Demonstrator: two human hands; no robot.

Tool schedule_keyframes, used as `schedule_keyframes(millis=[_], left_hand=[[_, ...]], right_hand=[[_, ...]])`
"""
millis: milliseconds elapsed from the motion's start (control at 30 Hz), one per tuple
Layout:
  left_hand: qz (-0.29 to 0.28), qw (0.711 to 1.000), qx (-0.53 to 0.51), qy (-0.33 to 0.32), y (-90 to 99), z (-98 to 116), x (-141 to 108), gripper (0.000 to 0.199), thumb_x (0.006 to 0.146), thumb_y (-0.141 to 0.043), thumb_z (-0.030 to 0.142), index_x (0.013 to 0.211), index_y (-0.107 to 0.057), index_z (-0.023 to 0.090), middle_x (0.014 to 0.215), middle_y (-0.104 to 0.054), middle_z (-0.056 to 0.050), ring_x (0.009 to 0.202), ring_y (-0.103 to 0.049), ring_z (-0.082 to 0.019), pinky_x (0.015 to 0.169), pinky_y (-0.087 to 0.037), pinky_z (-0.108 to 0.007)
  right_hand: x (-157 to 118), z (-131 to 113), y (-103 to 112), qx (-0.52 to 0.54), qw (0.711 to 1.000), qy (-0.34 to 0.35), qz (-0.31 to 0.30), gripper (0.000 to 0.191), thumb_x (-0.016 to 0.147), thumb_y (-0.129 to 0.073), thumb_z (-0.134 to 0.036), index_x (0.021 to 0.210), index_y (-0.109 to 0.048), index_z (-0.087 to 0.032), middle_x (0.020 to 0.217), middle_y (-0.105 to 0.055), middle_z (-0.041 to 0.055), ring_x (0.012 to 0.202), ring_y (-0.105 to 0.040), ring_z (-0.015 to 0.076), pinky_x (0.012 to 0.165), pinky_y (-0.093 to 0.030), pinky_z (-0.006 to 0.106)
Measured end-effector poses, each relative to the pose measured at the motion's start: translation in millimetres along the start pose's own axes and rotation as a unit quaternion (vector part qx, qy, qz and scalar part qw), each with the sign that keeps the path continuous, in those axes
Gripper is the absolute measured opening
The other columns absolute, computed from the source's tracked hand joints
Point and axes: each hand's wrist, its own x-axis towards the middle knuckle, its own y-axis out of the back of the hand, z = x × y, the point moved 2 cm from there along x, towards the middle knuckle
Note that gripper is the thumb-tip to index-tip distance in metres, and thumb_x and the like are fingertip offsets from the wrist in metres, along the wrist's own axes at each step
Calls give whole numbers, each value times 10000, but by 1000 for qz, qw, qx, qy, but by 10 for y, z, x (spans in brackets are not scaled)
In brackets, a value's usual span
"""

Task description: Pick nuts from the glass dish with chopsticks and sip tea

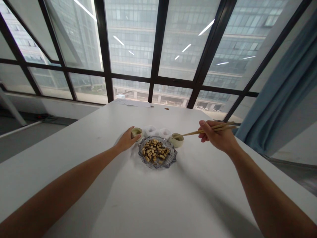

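Note:
With its fingers curved round the side, my left hand (126,139) holds a small pale green cup (137,132) on the table. My right hand (215,135) grips a pair of wooden chopsticks (193,133), whose tips reach the opening of a second pale green cup (176,142). Whether the tips pinch anything is too small to tell. Between the hands stands a scalloped clear glass plate (170,161) bearing a heap of peanuts and dark seeds (155,150). Two small white cups (150,130) stand side by side behind it, between the green cups.
Everything stands on a white table (119,205). Papers (132,103) lie at its far end near a round brown spot (166,108). Dark-framed windows (153,79) rise behind, and a blue curtain (277,89) hangs at the right.

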Motion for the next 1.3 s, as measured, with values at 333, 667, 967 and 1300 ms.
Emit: schedule_keyframes(millis=[333, 667, 967, 1300], left_hand=[[-2, 1000, 0, -5, 14, 14, -9, 751, 816, -628, 599, 1405, -492, 153, 1357, -631, -152, 1223, -613, -296, 1088, -453, -448], [-12, 1000, 10, -2, 33, 56, -24, 742, 831, -620, 578, 1418, -480, 146, 1404, -599, -163, 1269, -589, -310, 1099, -444, -445], [-15, 1000, 16, -1, 36, 64, -26, 774, 831, -607, 602, 1426, -468, 127, 1397, -601, -174, 1258, -593, -309, 1099, -446, -448], [-10, 1000, 9, -5, 31, 46, -21, 739, 833, -629, 578, 1417, -470, 154, 1330, -650, -154, 1196, -628, -290, 1064, -472, -454]], right_hand=[[-169, -170, -490, 128, 962, -58, -233, 540, 746, -734, -685, 630, -663, -162, 545, -683, 51, 440, -640, 138, 394, -467, 212], [-96, -91, -463, 125, 988, -30, -80, 557, 740, -721, -717, 631, -668, -173, 569, -698, 65, 459, -618, 133, 421, -478, 226], [-280, -269, -698, 181, 939, -65, -285, 454, 758, -759, -608, 688, -626, -180, 587, -698, 29, 465, -636, 124, 420, -449, 206], [-226, -145, -692, 36, 988, 46, -146, 485, 834, -643, -628, 612, -608, -199, 509, -562, -8, 472, -464, 105, 405, -329, 216]])
